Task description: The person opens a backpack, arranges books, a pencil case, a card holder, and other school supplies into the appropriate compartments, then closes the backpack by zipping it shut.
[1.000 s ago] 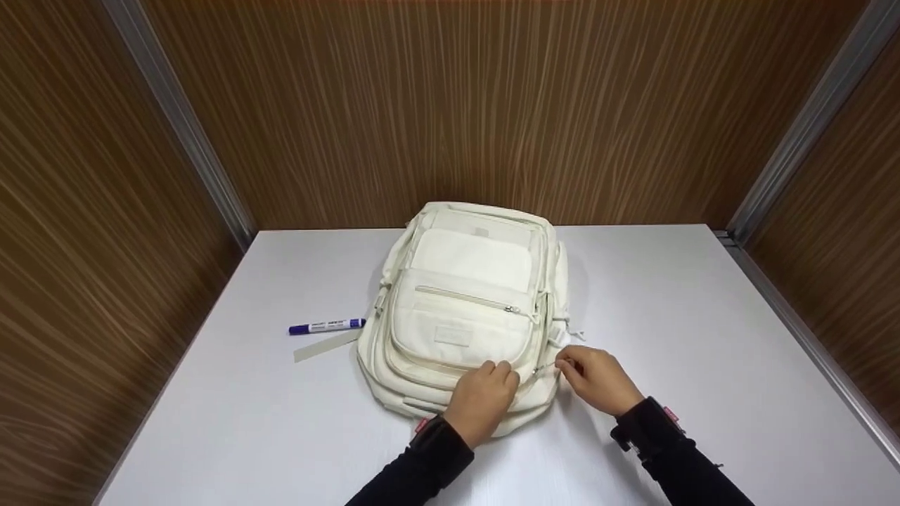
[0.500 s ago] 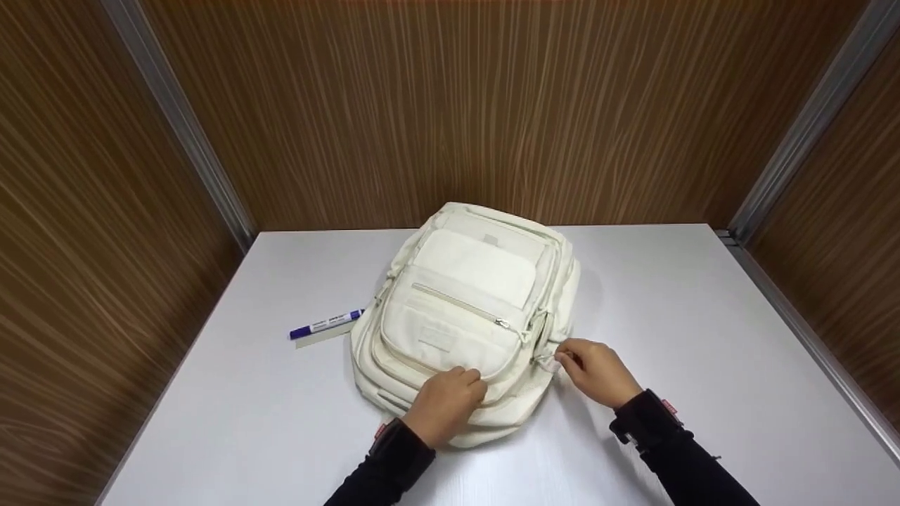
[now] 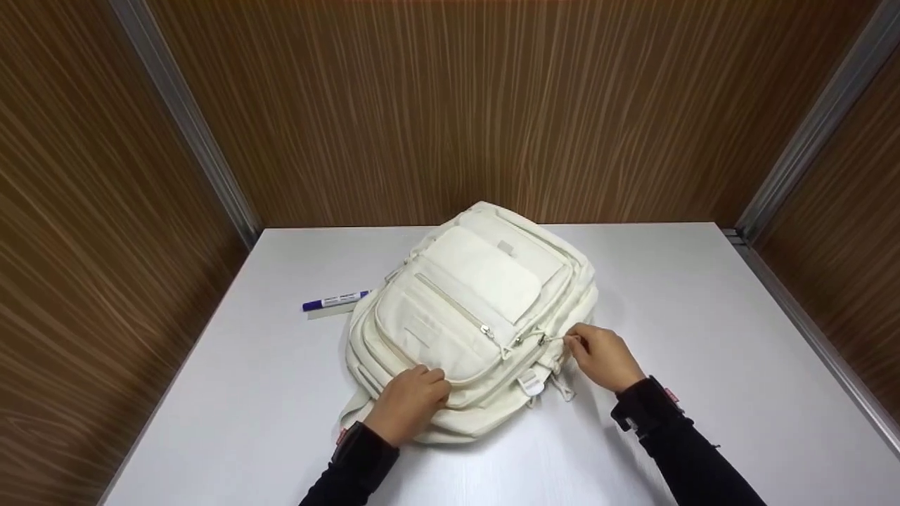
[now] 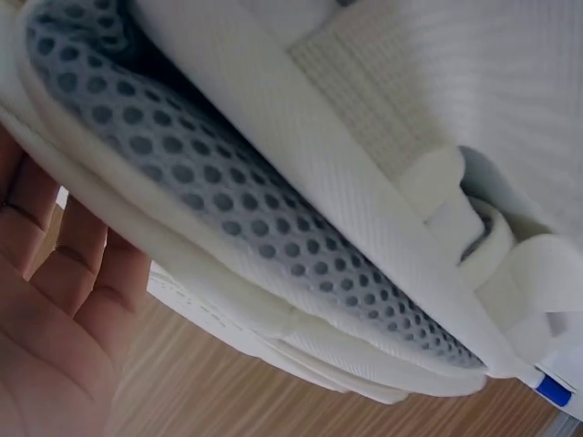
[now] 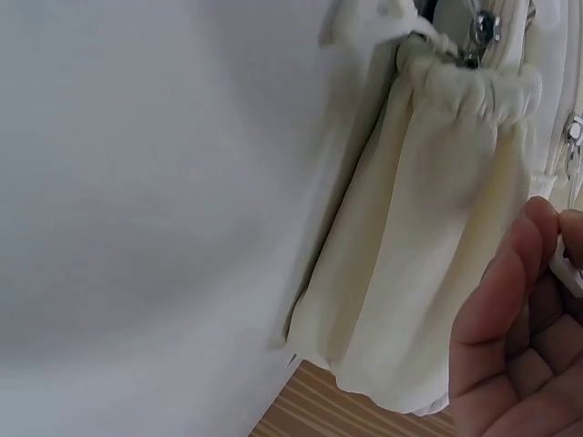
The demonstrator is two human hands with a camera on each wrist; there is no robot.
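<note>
A cream backpack (image 3: 485, 274) lies front side up on the white table, its top angled to the far right. My left hand (image 3: 410, 399) grips the bag's near lower edge, fingers bent over the front pocket. In the left wrist view, its fingers (image 4: 86, 255) reach behind the cream fabric beside a grey mesh panel (image 4: 228, 191). At the bag's right side, my right hand (image 3: 603, 357) pinches the cord pull (image 5: 567, 266) of a zipper between thumb and forefinger. The cord stretches from the metal slider (image 3: 542, 340) to the fingertips. A gathered side pocket (image 5: 428, 228) shows in the right wrist view.
A blue-and-white marker pen (image 3: 336, 301) lies left of the bag, with a pale flat strip (image 3: 330, 311) beside it, both reaching up to the bag's edge. A white buckle (image 3: 531, 384) and loose straps hang at the bag's right. Wood-grain panels (image 3: 450, 112) enclose the table.
The backpack has turned clockwise, its top swinging right and its bottom left along with my left hand. My right hand has moved slightly farther up with the zipper pull. The marker has shifted backward.
</note>
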